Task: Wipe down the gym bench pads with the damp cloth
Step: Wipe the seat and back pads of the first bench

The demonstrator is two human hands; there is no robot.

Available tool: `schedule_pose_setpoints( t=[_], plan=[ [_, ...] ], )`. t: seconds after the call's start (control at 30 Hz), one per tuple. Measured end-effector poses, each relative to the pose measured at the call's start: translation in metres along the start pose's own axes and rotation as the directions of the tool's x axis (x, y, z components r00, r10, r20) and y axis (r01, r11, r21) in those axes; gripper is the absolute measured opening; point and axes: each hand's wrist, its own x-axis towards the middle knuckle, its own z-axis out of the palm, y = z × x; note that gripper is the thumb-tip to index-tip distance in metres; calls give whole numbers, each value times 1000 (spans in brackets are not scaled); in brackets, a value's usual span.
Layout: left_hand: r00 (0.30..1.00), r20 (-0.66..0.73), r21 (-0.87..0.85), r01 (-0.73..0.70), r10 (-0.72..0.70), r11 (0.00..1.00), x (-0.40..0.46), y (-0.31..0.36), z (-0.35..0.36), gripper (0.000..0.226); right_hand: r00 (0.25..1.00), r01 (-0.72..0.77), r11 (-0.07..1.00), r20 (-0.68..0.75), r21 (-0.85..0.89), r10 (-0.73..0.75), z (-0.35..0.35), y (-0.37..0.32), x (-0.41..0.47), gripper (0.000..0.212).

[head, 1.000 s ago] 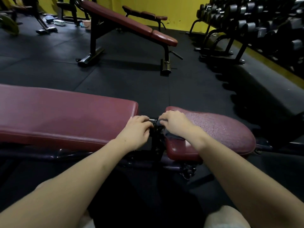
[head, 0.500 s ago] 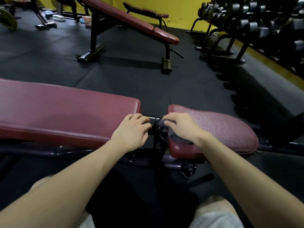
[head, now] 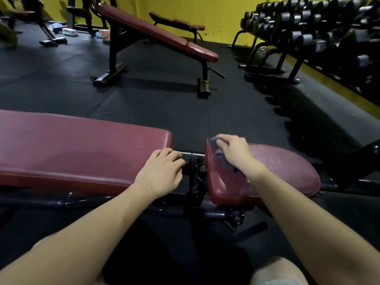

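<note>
Nearest you, your left hand (head: 162, 171) rests at about 7 o'clock from the hinge gap, fingers loosely curled over the inner end of the long back pad (head: 82, 151), knuckles up. It holds nothing; it looks like a brace. Keep it there so the bench does not rock while you wipe.

Just past it, at 3 o'clock across the gap, your right hand (head: 234, 153) presses down on the damp cloth (head: 221, 159), fingers curled over the bunched dark fabric. The cloth sits on the inner edge of the seat pad (head: 287, 169), touching it, near the corner that faces the hinge post (head: 195, 173).

The step in hand, by my reading: wiping the seat pad's inner end. The pad surface toward 3 o'clock looks speckled, possibly wet or worn; cannot tell which. Work the cloth flat, not balled, so more fabric meets the vinyl. Follow the rounded lip down its near side, then sweep outward along the pad.

Far off, at 12 o'clock, a second incline bench (head: 156, 33) stands well apart, likely next.
</note>
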Motion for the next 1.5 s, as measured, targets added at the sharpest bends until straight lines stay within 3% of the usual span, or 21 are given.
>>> schedule_pose_setpoints(
  t=[0.1,0.3,0.43,0.53,0.63,0.73,0.83,0.93,1.07,1.23,1.37,1.5],
  plan=[
    [999,39,16,10,-10,1000,3,0,0,34,995,-94,994,23,-52,96,6,-6,19,24],
    [979,199,70,25,-38,997,11,4,-4,29,990,37,995,139,-88,-24,-19,24,-35,36],
    [967,237,-38,109,-97,993,41,41,-3,36,981,45,985,192,-168,-12,-36,50,-94,47],
    [963,217,-180,199,-159,963,69,71,6,38,994,52,974,108,-222,-28,-23,53,-109,55],
    [950,236,-204,254,-204,946,84,81,17,43,998,58,979,30,-195,-54,-17,52,-91,43],
    [904,388,-168,261,-179,951,87,78,25,52,999,-36,994,10,-106,37,-25,48,-39,30],
    [882,441,-134,251,-169,959,88,80,30,54,989,-137,983,32,-121,142,-27,45,19,29],
    [862,468,-129,282,-192,951,99,82,31,54,986,-145,979,65,-141,156,-18,43,40,28],
    [856,454,-198,368,-247,908,129,102,43,45,992,-120,990,32,-76,123,-41,80,16,26],
    [855,312,-224,490,-414,843,133,125,51,44,956,-294,947,-49,-131,290,-97,146,4,31],
    [853,285,-218,501,-437,837,132,123,55,46,966,-249,952,-107,-178,233,-62,116,24,26],
    [843,316,-184,504,-435,844,132,121,60,49,996,-92,969,-15,-230,91,-19,71,39,14]
  ],
)
